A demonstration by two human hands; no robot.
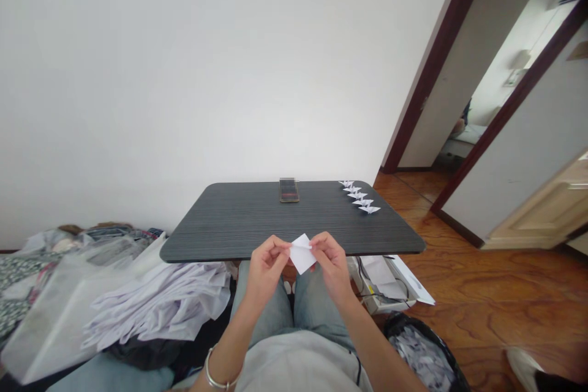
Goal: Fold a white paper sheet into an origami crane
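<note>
A small square of folded white paper is held up in front of the table's near edge, one corner pointing up and one down. Its left corner is pinched by my left hand, between thumb and fingertips. My right hand pinches the opposite corner in the same way. A crease or fold edge runs across its upper part between the two grips. At the right side of the dark table stands a row of several white folded paper cranes.
A phone lies at the table's far middle. Heaped white cloth or paper lies at left. Below the right end are a white box with papers and cables, and a black bag of paper scraps. Someone's shoe shows at lower right.
</note>
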